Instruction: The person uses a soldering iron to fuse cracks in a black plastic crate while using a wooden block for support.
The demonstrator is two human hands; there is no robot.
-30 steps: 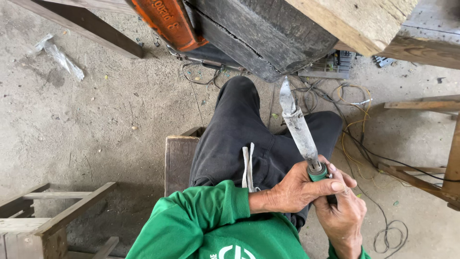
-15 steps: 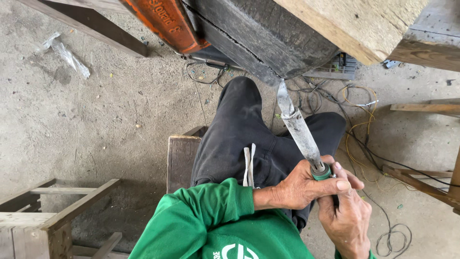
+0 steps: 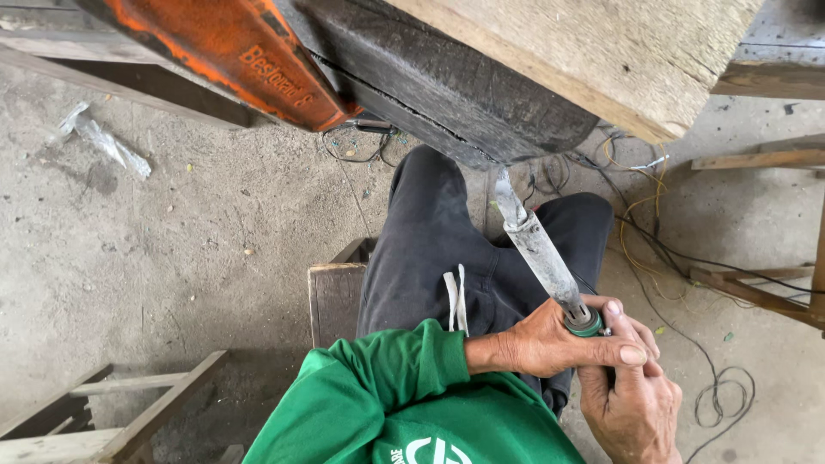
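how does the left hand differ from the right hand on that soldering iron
The left hand reaches across from the left, its thumb lying over the soldering iron by the green collar. The right hand comes up from below and grips the handle lower down, mostly hiding it. The left shows a green sleeve; the right wrist leaves the frame. Both are bare and clasp the same tool.

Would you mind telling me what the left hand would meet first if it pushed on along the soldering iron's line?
Probably the dark block above; the left hand aims the soldering iron at its underside, though depth is unclear.

Both hands grip a soldering iron (image 3: pixel 543 258) at its green collar: left hand (image 3: pixel 550 344), right hand (image 3: pixel 632 399); tip points far.
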